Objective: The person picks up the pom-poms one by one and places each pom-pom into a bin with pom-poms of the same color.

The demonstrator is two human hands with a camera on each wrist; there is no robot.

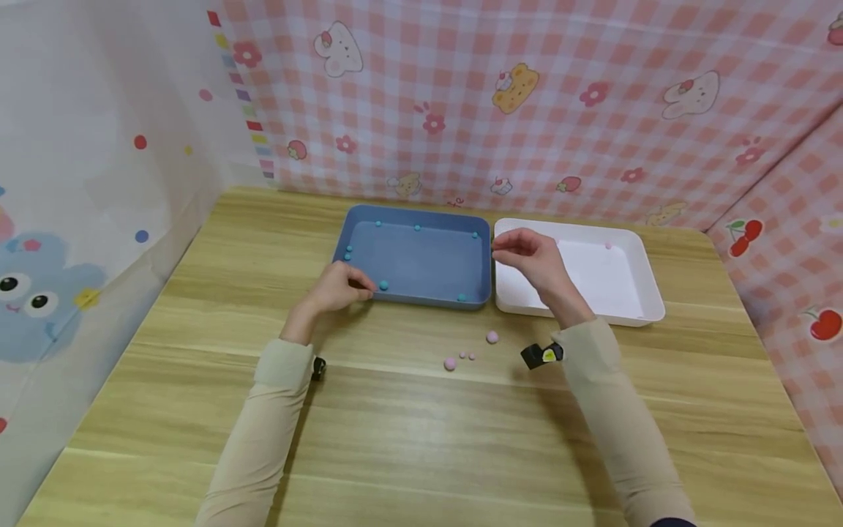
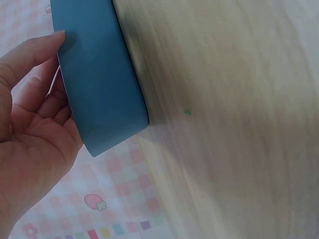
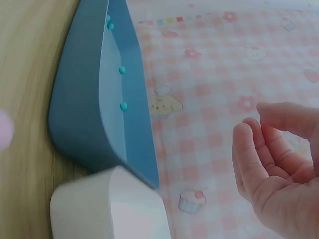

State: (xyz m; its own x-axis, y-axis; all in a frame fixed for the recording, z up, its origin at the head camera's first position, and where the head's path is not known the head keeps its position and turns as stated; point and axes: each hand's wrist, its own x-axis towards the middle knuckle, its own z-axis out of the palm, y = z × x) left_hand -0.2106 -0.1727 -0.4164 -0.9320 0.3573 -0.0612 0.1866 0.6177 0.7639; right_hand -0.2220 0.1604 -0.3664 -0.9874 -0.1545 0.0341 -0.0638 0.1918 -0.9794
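A blue tray (image 1: 421, 260) holds several teal balls (image 1: 383, 285) along its edges. At its near-left corner my left hand (image 1: 339, 287) pinches the wall, the thumb on the outer face in the left wrist view. To the right, a white tray (image 1: 612, 282) has a pink ball (image 1: 609, 246) near its back wall. My right hand (image 1: 536, 260) is above the white tray's left side, fingers loosely bent, thumb near the fingertips. In the right wrist view nothing shows between them. Several pink balls (image 1: 450, 364) of different sizes lie on the table in front of the trays.
The wooden table (image 1: 408, 446) meets checked cloth (image 1: 461, 95) behind and at the right, and a pale printed cloth (image 1: 99, 183) at the left. A tiny green speck (image 2: 187, 112) lies on the table near the blue tray.
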